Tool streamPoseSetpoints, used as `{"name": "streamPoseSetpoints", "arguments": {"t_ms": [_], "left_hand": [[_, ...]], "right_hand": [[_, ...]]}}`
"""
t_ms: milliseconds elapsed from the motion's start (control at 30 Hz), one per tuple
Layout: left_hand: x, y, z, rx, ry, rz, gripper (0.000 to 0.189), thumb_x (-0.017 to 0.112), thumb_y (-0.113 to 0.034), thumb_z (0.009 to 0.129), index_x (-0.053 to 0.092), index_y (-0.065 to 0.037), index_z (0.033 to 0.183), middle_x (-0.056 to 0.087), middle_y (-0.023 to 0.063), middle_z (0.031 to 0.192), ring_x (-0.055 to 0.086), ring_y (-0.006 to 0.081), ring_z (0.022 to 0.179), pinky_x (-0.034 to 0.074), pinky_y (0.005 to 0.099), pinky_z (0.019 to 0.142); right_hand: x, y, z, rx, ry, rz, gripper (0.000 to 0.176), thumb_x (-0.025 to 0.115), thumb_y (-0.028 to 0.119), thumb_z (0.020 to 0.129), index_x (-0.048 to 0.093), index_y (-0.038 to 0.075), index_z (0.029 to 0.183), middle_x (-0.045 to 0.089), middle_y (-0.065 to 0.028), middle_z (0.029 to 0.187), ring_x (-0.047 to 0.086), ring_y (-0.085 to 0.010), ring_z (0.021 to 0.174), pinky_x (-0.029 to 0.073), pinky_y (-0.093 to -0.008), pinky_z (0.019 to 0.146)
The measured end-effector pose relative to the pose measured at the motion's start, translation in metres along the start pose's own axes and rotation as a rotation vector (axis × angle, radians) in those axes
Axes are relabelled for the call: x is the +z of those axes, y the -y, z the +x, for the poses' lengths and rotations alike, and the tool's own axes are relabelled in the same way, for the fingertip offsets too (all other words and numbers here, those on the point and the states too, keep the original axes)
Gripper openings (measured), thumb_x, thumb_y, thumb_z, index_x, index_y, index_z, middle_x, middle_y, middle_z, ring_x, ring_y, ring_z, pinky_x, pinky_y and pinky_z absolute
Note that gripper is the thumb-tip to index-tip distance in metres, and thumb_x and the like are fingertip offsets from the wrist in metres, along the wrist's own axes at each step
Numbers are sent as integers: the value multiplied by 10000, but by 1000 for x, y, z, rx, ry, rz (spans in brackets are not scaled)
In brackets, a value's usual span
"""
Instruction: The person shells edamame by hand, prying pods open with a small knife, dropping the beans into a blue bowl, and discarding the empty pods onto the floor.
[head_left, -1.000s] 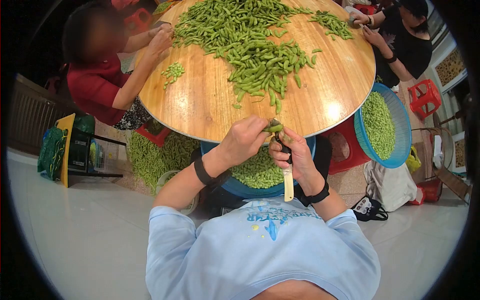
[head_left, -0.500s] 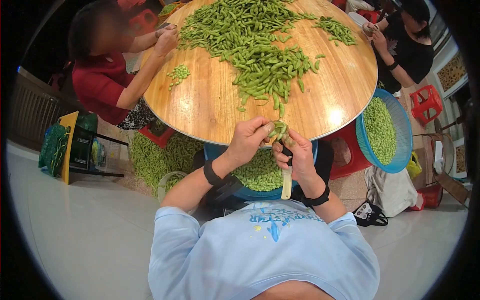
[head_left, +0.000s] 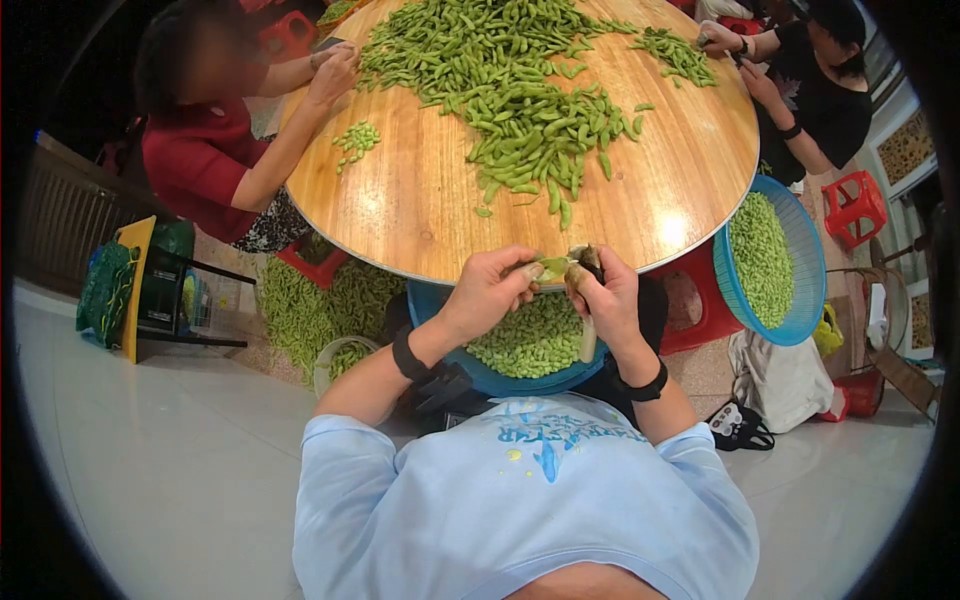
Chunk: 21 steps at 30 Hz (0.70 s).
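Observation:
My left hand (head_left: 487,291) pinches a green bean pod (head_left: 553,267) at the near edge of the round wooden table (head_left: 430,215). My right hand (head_left: 608,298) grips a small knife with a cream handle (head_left: 587,338), its blade up against the pod. Both hands meet just above a blue basin of cut pods (head_left: 530,340) that sits under the table edge in front of me. A big heap of green pods (head_left: 510,90) covers the middle of the table, beyond my hands.
A person in red (head_left: 215,150) works at the table's left, another in black (head_left: 815,85) at the far right. A blue basket of pods (head_left: 770,260) stands to the right. Pods lie piled on the floor (head_left: 305,310) at left, near a red stool (head_left: 850,195).
My right hand has turned, so the knife handle now points more downward and sits closer to the pod. The pod has been pulled slightly right. The person in black reached back onto the table.

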<state>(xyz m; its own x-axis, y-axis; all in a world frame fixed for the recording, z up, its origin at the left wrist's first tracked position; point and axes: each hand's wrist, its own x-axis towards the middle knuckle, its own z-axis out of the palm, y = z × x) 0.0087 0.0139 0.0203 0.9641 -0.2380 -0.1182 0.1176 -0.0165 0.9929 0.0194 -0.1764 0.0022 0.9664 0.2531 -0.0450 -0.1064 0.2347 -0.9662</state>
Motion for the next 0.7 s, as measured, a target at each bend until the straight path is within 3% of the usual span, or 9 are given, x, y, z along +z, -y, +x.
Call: {"name": "streamPoseSetpoints", "arguments": {"t_ms": [67, 167, 200, 267, 333, 400, 567, 633, 700], "left_hand": [[-4, 3, -1, -23, 1, -51, 187, 525, -65, 938, 598, 27, 1084, 636, 27, 814, 565, 50, 628, 457, 183, 531], [-1, 0, -6, 107, 18, 58, 195, 521, -53, 933, 594, 38, 1089, 641, 35, 818, 565, 52, 626, 457, 191, 531], [1, -4, -7, 171, -42, 227, 193, 532, -38, 921, 581, 46, 1088, 646, 52, 819, 574, 62, 636, 463, 205, 536], [4, -5, -7, 233, -109, 398, 195, 542, -24, 909, 568, 53, 1087, 650, 69, 820, 583, 73, 645, 469, 218, 541], [8, -2, -7, 356, -170, 382, 200, 548, 21, 855, 532, 39, 1054, 609, 214, 810, 631, 305, 661, 493, 367, 588], [11, -7, -11, 406, -175, 440, 208, 547, 32, 845, 513, 38, 1050, 609, 219, 827, 628, 338, 691, 497, 377, 606], [15, -9, -12, 537, -172, 544, 239, 538, 70, 811, 492, 35, 1043, 593, 224, 849, 613, 389, 768, 501, 395, 651], [15, -5, -11, 658, -176, 561, 255, 563, 82, 804, 506, 32, 1048, 610, 183, 859, 650, 300, 731, 497, 328, 597], [15, -4, -14, 677, -176, 563, 261, 570, 85, 799, 508, 29, 1046, 608, 177, 851, 644, 294, 718, 496, 325, 596]], "right_hand": [[-2, 1, -4, 110, 77, -14, 120, 610, 84, 882, 550, 4, 949, 552, -10, 642, 441, -39, 458, 320, -202, 392], [12, 0, -13, 57, -21, -58, 122, 622, 77, 870, 558, -4, 936, 561, -15, 645, 469, -52, 481, 357, -212, 422], [13, -5, -14, -191, -138, -405, 160, 639, 50, 846, 568, -19, 971, 585, -36, 676, 515, -75, 532, 414, -232, 484], [17, -9, -16, -327, -141, -460, 193, 649, 34, 829, 570, -23, 995, 597, -49, 704, 535, -86, 570, 435, -244, 523], [19, -12, -17, -459, -155, -513, 230, 658, 18, 812, 572, -28, 1020, 609, -62, 731, 554, -98, 607, 456, -256, 561], [20, -11, -11, -567, -117, -592, 252, 674, 4, 790, 586, -26, 1024, 622, -82, 775, 568, -107, 651, 470, -268, 593], [18, -11, -12, -404, -85, -452, 250, 681, 9, 783, 598, -30, 1016, 627, -80, 778, 572, -108, 664, 470, -262, 601], [15, -11, -10, -403, -84, -403, 251, 681, 11, 784, 600, -30, 1018, 625, -72, 764, 568, -103, 655, 468, -255, 594], [7, -12, -14, -133, 31, -214, 255, 680, 19, 790, 600, -30, 1027, 616, -53, 726, 554, -89, 634, 457, -247, 576]]}}
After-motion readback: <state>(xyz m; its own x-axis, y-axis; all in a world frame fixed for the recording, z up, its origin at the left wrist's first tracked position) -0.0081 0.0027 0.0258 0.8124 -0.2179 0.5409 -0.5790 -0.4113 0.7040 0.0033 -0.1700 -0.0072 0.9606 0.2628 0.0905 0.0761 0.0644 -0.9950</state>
